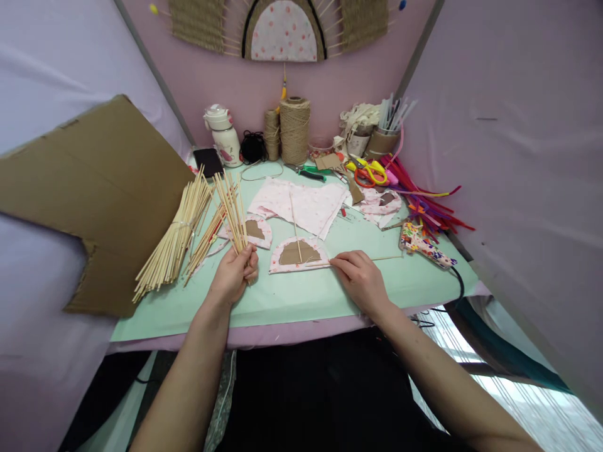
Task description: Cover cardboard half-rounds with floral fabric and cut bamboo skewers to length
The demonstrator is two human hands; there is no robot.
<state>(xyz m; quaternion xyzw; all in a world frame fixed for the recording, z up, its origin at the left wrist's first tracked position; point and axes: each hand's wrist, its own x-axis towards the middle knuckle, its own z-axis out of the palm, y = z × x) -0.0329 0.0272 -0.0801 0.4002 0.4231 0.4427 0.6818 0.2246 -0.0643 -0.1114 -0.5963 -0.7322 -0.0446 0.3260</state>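
Observation:
My left hand (238,269) is wrapped around a fan of thin wooden sticks (232,210), held upright above the table's front left. In my right hand (355,273) the fingers pinch a single wooden stick (387,257), which lies along the lower edge of a cardboard half-circle (288,253). Pink spotted fabric covers that half-circle's rim. Another stick (295,226) stands out from its middle toward the back. Partly behind the held sticks lies a second fabric-edged half-circle (258,231).
A tied bundle of sticks (175,235) lies left, beside a big cardboard sheet (108,188). Pink fabric (301,199) is behind the half-circles. To the right are a glue gun (424,245), pipe cleaners (424,188) and scissors (370,172). Twine spools (295,132) and a bottle (223,135) stand at the back.

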